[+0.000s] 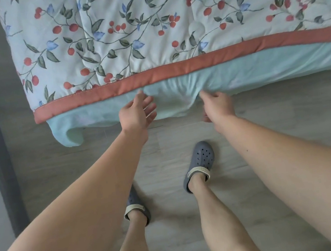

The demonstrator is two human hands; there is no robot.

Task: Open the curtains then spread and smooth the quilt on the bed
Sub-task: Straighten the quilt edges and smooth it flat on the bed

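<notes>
Left hand [137, 116] fingers spread, right hand [218, 106] pinching sheet [177, 95]

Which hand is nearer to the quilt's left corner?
Left. The left hand lies closer to the quilt corner; the right hand is farther right, pinching the light blue underside.

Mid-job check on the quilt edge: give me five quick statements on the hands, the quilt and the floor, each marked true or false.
1. The quilt has a floral print with red berries. True.
2. Its near edge carries a blue trim. False: the border is rust red.
3. The left hand has its fingers spread open near the pale green sheet. True.
4. The right hand rests on top of the floral print. False: it is at the sheet edge, below the border.
5. The person stands barefoot. False: grey clogs are on both feet, on the wood-look floor.
</notes>
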